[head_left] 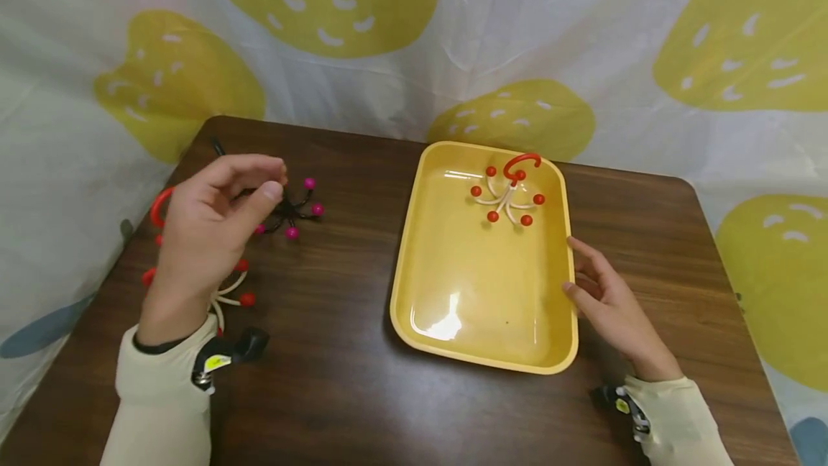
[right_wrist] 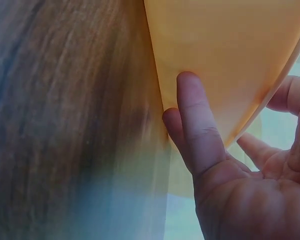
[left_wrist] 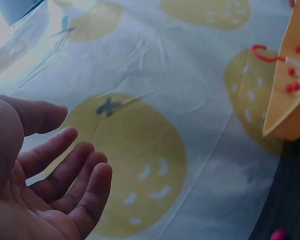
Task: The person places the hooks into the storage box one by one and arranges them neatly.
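My left hand (head_left: 203, 232) is raised over the left part of the table, fingers loosely bent and holding nothing; the left wrist view shows the same hand (left_wrist: 57, 170) with thumb and fingers apart. Partly behind it lies a black multi-armed piece with magenta balls (head_left: 287, 212). A white-armed piece with red balls (head_left: 220, 299) lies below, partly hidden by the wrist. My right hand (head_left: 611, 300) touches the right side of the yellow tray (head_left: 484, 362); in the right wrist view its fingers (right_wrist: 197, 115) rest against the tray's outer wall (right_wrist: 215, 45).
Inside the tray, near its far right corner, stands a white-armed piece with red balls and a red hook (head_left: 507, 196). A red hook (head_left: 158, 207) shows at the table's left edge. Behind the brown table (head_left: 323, 372) hangs a white cloth with yellow shapes (head_left: 362, 85).
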The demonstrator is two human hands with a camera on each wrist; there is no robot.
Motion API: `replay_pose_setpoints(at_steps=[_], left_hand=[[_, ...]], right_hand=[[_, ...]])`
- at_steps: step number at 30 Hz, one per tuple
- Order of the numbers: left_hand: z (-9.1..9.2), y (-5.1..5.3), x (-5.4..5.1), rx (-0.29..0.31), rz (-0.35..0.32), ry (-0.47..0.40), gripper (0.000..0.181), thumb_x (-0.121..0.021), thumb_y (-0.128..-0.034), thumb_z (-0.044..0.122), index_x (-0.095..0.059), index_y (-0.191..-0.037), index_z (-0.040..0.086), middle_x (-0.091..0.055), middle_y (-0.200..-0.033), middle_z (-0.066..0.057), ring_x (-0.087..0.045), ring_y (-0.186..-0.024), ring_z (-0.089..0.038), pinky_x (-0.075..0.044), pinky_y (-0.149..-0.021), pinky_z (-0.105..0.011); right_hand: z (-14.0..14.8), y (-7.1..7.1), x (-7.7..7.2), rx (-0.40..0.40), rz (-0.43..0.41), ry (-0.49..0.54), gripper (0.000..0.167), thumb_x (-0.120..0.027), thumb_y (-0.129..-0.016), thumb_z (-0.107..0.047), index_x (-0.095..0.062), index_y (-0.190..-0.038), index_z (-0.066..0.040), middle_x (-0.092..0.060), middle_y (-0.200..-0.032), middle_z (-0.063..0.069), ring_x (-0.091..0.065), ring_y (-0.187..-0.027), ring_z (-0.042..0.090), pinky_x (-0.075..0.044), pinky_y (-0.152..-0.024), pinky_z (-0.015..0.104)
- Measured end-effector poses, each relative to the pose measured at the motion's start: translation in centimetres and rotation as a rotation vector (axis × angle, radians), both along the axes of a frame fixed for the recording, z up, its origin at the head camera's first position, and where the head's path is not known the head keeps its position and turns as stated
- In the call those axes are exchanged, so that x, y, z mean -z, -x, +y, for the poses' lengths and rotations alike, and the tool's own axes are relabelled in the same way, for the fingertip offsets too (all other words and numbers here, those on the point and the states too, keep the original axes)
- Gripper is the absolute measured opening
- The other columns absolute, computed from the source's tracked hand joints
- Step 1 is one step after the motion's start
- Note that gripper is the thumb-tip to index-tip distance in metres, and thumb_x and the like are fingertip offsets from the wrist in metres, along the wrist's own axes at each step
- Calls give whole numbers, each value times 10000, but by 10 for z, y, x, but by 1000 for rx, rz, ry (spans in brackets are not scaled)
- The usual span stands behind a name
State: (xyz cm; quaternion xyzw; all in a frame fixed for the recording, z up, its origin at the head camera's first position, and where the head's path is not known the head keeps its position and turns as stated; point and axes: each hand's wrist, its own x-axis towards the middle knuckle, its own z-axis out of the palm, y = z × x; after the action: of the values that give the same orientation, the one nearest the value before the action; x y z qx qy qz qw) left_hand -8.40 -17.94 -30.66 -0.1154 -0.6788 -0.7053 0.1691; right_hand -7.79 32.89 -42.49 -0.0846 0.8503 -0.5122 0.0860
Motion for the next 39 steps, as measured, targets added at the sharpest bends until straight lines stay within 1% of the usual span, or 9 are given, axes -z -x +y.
replay_pose_setpoints(at_steps=[7, 11, 14, 18, 21, 25, 32, 37, 39], left_hand=[[-49, -18, 5, -183, 9, -33, 250, -715, -927, -106, -738, -1175, -100, -788, -1054, -57, -723, -939, -131, -550, -788, -164], [-73, -27, 9, -342, -14, 88, 258, -740, -927, -71, -740, -1182, -102, -790, -1060, -12, -725, -966, -108, -555, -781, -123], [-86, -35, 14, -465, -48, 258, 264, -748, -942, -19, -750, -1202, -64, -776, -1085, 59, -717, -1005, -82, -555, -832, -115], [-99, -45, 28, -562, -102, 407, 291, -749, -955, 20, -750, -1245, -6, -724, -1112, 179, -682, -1038, -17, -507, -903, -104], [-109, -51, 40, -586, -145, 400, 319, -751, -947, -1, -740, -1266, -5, -708, -1101, 214, -666, -1040, 9, -491, -899, -93], [-120, -56, 55, -575, -175, 360, 307, -742, -927, -60, -742, -1233, -37, -729, -1066, 226, -687, -988, 34, -503, -860, -64], [-129, -66, 76, -564, -255, 442, 270, -767, -924, -40, -771, -1189, 12, -723, -985, 285, -666, -858, 89, -479, -755, -21], [-129, -68, 83, -543, -247, 486, 213, -754, -954, 0, -776, -1166, -10, -720, -951, 318, -656, -806, 100, -470, -724, -31], [-129, -69, 84, -548, -253, 477, 188, -749, -959, 6, -785, -1143, -3, -723, -947, 326, -653, -790, 98, -465, -714, -35]], right_hand=[[-4, -3, 1, -6, -13, 11, 717, -571, -1079, -63, -227, -1694, -194, -537, -1368, 286, -659, -1084, -29, -646, -723, 313], [-6, -4, 1, -8, -7, 15, 722, -572, -1077, -57, -227, -1695, -202, -543, -1358, 297, -659, -1089, -30, -648, -727, 314], [-7, -4, 1, -5, 5, 3, 723, -575, -1076, -60, -235, -1695, -218, -558, -1344, 292, -661, -1087, -34, -644, -721, 310], [-10, -6, 1, -5, 5, -10, 721, -576, -1078, -70, -237, -1696, -225, -571, -1325, 288, -670, -1073, -23, -638, -710, 312], [-13, -7, 2, -4, -1, -19, 722, -577, -1081, -85, -235, -1697, -239, -574, -1332, 282, -672, -1070, -18, -630, -714, 308], [-14, -7, 0, 2, -1, -32, 720, -578, -1082, -96, -238, -1696, -254, -577, -1340, 273, -667, -1071, -26, -625, -724, 297], [-13, -7, -2, -2, 5, -49, 722, -580, -1080, -95, -237, -1697, -246, -596, -1320, 279, -664, -1073, -34, -625, -721, 293], [-12, -7, -1, 0, -4, -65, 727, -580, -1081, -106, -231, -1699, -267, -598, -1310, 275, -664, -1068, -23, -621, -718, 296], [-12, -7, -1, 0, -8, -67, 727, -580, -1082, -110, -231, -1698, -274, -598, -1308, 273, -667, -1069, -15, -623, -724, 298]])
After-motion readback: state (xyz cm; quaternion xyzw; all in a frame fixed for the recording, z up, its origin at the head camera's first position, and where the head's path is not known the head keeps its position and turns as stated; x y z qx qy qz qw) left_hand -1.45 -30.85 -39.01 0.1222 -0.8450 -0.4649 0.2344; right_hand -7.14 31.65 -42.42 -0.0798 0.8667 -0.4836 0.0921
